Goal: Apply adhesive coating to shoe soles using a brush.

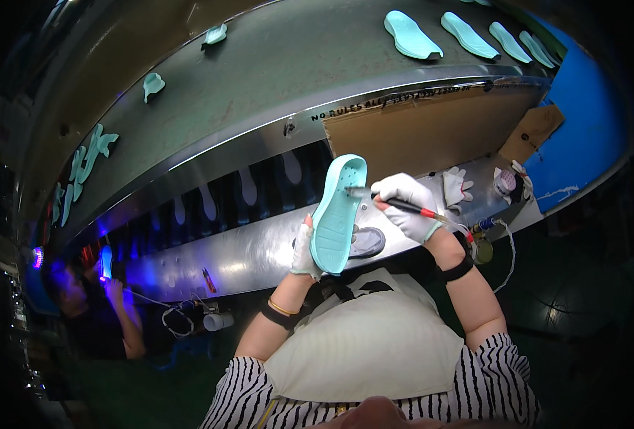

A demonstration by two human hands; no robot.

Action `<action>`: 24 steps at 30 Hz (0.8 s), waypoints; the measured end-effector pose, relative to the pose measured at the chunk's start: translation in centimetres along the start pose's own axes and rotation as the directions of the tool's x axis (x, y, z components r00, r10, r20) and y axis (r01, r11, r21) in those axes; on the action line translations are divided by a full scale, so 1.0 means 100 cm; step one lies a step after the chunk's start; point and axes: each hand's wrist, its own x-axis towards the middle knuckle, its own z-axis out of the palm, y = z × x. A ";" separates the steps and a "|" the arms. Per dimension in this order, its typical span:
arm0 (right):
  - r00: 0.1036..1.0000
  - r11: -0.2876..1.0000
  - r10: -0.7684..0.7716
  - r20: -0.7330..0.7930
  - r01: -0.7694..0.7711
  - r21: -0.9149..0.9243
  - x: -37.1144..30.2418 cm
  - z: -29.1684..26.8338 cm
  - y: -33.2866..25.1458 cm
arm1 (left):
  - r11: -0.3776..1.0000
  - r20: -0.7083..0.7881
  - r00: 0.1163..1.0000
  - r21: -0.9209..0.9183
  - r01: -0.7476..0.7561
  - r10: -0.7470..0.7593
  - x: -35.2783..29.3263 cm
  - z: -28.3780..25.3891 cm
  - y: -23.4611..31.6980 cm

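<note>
Near the centre of the frame the left hand (pixel 305 250), in a white glove, is closed around the lower end of a mint-green shoe sole (pixel 338 214) and holds it upright, tilted slightly right, its ribbed face toward the camera. The right hand (pixel 406 206), also gloved in white, is clamped on a thin brush (pixel 395 202) with a dark handle and red band; the brush tip touches the sole's upper right edge. A thin hose runs from the brush handle toward a small brass fitting (pixel 483 247) just right of the right wrist.

Behind the hands a shiny metal bench (pixel 260 250) runs from lower left to right. A spare white glove (pixel 456 187) lies on it just right of the right hand, and a small white jar (pixel 504 182) stands further right. A cardboard sheet (pixel 417 132) leans above the bench. In the upper part of the frame a grey conveyor belt (pixel 295 64) carries more mint soles (pixel 411 34), several at upper right and others at far left. At lower left another person (pixel 95 307) sits in blue-violet light
</note>
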 end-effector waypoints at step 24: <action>0.995 0.985 -0.039 -0.088 0.023 -0.169 -0.035 -0.055 -0.051 | 0.972 0.213 0.954 0.059 -0.230 0.212 0.074 0.108 0.114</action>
